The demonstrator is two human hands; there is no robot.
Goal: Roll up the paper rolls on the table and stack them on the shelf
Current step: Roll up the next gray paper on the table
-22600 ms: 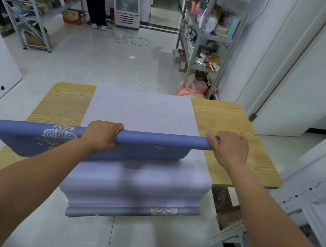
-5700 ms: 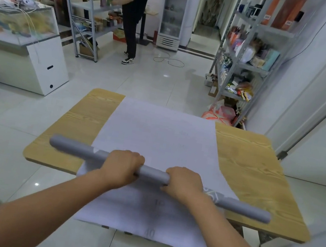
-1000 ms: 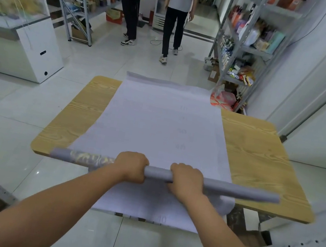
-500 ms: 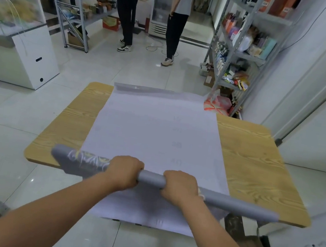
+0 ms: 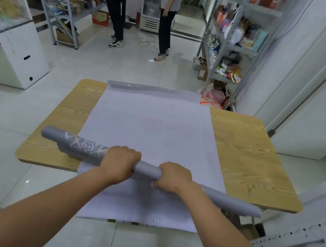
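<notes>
View from a head-worn camera, looking down along two bare forearms in a shop. At far left stands a white cabinet [image 5: 16,57] with a glass case on top. Behind it is a metal shelf rack [image 5: 70,2] holding goods. Two people [image 5: 116,5] stand on the tiled floor at the back, seen from the shoulders down.

In the middle is a wood-grain counter [image 5: 258,160]. A pale lilac sheet [image 5: 151,125] lies along its centre and hangs over the near edge. Its far end looks curled up at the far edge, though blur makes this hard to confirm.

A grey paper roll [image 5: 148,170] lies slantwise across the near part of the sheet. Its left end, printed with pale scrollwork, sits over the counter's left side. The left hand [image 5: 119,162] grips the roll from above, fingers curled over it. Just beside it, the right hand [image 5: 175,177] grips the roll the same way. The roll's right end pokes out past the counter's near edge.

At right, a second shelf unit [image 5: 234,45] holds bottles and packets. A perforated metal frame [image 5: 300,234] crosses the lower right corner.
</notes>
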